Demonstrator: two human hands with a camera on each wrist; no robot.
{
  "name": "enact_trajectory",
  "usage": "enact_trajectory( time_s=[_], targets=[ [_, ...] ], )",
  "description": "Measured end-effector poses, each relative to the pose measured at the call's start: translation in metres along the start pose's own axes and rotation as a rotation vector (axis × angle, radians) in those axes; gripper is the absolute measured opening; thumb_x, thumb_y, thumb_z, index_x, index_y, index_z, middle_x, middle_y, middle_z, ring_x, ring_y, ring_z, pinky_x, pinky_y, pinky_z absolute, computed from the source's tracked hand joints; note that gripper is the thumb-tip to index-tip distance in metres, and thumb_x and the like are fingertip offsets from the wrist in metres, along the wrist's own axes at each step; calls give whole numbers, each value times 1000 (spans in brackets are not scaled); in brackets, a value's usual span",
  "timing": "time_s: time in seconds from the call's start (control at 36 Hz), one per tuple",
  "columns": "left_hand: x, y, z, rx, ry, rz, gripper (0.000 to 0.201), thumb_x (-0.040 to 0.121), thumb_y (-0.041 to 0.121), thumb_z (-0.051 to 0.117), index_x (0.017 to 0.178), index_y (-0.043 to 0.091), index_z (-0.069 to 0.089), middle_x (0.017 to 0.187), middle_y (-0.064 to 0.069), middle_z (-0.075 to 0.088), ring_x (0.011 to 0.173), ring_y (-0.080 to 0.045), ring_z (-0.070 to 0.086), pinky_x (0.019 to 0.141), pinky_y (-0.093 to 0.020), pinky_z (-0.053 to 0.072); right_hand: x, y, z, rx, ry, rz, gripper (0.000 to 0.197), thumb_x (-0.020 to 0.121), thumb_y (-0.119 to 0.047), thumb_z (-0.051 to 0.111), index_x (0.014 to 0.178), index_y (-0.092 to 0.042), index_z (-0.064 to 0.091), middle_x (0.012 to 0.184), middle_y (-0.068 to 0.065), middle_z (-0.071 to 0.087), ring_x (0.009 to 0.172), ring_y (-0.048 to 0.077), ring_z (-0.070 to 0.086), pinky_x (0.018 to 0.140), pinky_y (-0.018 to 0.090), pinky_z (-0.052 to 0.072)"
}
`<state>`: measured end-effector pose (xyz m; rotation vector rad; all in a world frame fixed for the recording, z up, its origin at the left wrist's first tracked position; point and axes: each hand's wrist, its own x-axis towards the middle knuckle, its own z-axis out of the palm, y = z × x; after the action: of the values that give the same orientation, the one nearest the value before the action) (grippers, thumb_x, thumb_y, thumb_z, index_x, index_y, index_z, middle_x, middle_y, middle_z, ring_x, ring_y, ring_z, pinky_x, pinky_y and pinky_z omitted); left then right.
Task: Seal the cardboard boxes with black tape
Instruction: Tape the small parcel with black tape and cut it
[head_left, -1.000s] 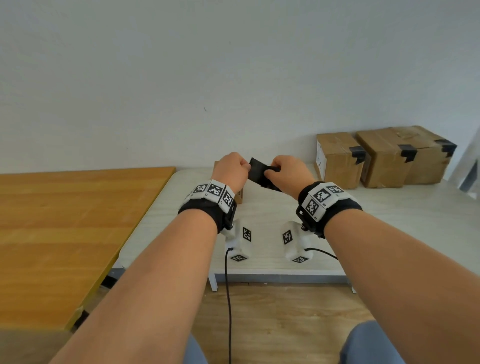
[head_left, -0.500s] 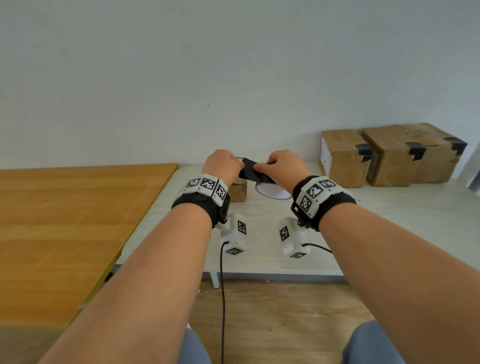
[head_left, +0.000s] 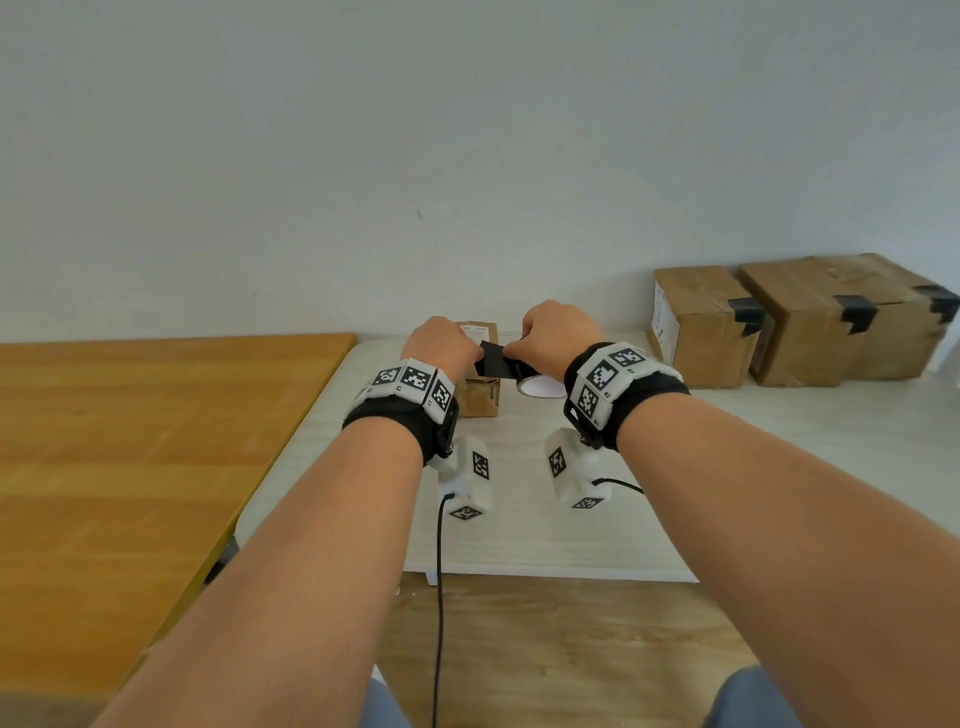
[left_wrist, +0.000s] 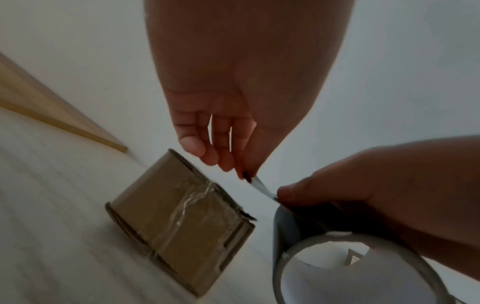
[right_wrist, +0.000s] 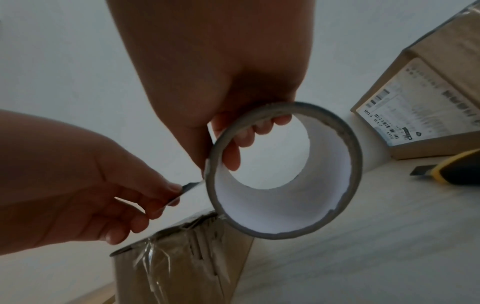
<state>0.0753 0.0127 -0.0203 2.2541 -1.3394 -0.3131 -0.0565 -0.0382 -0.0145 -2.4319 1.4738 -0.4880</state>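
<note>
Both hands are raised above a small cardboard box (head_left: 480, 397) on the white table (head_left: 727, 467). My right hand (head_left: 558, 338) grips the black tape roll (right_wrist: 285, 170), with fingers through its white core. My left hand (head_left: 447, 348) pinches the free end of the tape strip (head_left: 498, 358) pulled a short way off the roll. The small box (left_wrist: 179, 222) carries old clear tape along its seam and stands just below the strip. In the left wrist view the strip (left_wrist: 259, 186) runs between my left fingertips and my right thumb.
Three larger cardboard boxes (head_left: 701, 325) with black tape on their corners stand against the wall at the back right. A yellow and black utility knife (right_wrist: 454, 168) lies on the table near them. An orange wooden table (head_left: 130, 457) adjoins on the left.
Both hands have moved forward and slightly down, closer to the small box, with the strip still stretched between them. The tape roll has come into view under my right hand.
</note>
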Motion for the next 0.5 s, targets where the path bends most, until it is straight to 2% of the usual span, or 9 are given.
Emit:
enact_trajectory(
  time_s=[0.06, 0.17, 0.33, 0.39, 0.5],
  targets=[
    [2, -2, 2, 11, 1, -19, 16, 82, 22, 62, 76, 8, 57, 74, -5, 56, 71, -21, 54, 48, -24, 33, 2, -1, 3, -22, -14, 3, 18, 81, -30, 63, 79, -12, 64, 71, 1, 60, 69, 21, 59, 57, 26, 45],
    [5, -5, 5, 5, 23, -50, 18, 80, 25, 66, 82, 9, 58, 82, -7, 60, 73, -22, 56, 45, -23, 32, 6, -2, 9, -62, -12, 8, 18, 79, -29, 62, 72, -14, 57, 63, -1, 54, 65, 19, 56, 52, 23, 40],
    [5, -8, 7, 21, 37, -54, 24, 79, 28, 69, 78, 10, 53, 93, -10, 66, 76, -23, 58, 44, -23, 30, 8, -2, 17, -63, -16, 7, 15, 79, -27, 62, 75, -13, 59, 64, 0, 56, 65, 20, 57, 52, 23, 40],
    [5, -10, 6, 20, 33, -51, 24, 79, 28, 69, 76, 10, 53, 91, -10, 65, 74, -22, 56, 44, -23, 31, 9, -2, 19, -63, -8, -1, 15, 80, -27, 61, 77, -12, 61, 66, 0, 57, 68, 21, 59, 54, 24, 42],
    [5, -13, 5, -2, 28, -44, 21, 79, 27, 70, 83, 10, 57, 83, -6, 59, 74, -22, 56, 45, -22, 33, 11, -3, 23, -80, 9, -16, 15, 82, -26, 57, 75, -13, 58, 64, 0, 56, 67, 21, 59, 54, 25, 41]
  ],
)
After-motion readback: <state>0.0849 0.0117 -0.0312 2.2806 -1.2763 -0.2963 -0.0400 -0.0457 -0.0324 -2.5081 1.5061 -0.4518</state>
